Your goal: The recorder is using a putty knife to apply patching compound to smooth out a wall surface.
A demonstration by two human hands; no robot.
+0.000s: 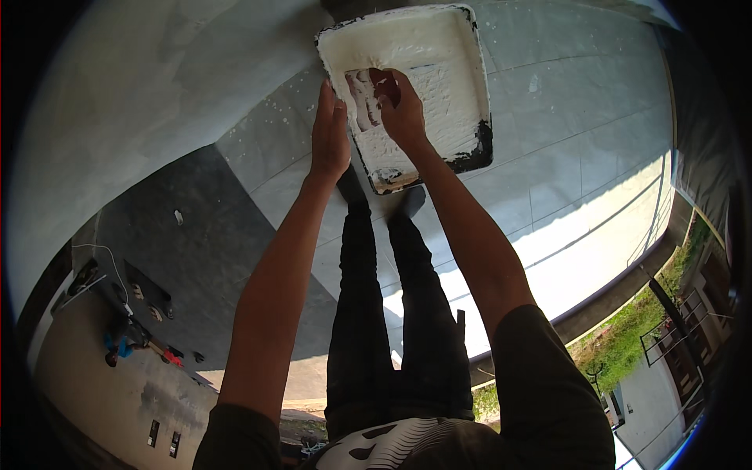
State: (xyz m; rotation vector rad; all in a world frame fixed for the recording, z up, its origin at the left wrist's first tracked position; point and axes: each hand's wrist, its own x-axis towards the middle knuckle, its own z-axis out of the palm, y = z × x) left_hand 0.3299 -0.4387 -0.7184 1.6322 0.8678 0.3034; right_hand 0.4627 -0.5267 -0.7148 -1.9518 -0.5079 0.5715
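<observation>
A white-coated paint tray with a chipped, black-showing rim lies in front of my feet. Thick white paint covers its inside. Over the tray's left part, my right hand is closed on a dark reddish-brown flat piece; its exact kind is unclear. Just left of that hand is a brown rectangular patch streaked with white, and I cannot tell whether it belongs to the held piece. Along the tray's left outer side, my left hand lies with fingers stretched out, at or against the rim.
Pale floor tiles with white spatters surround the tray. A grey wall rises at the left. Beyond a darker floor, shoes and a person in blue appear at the lower left. Grass borders the right edge.
</observation>
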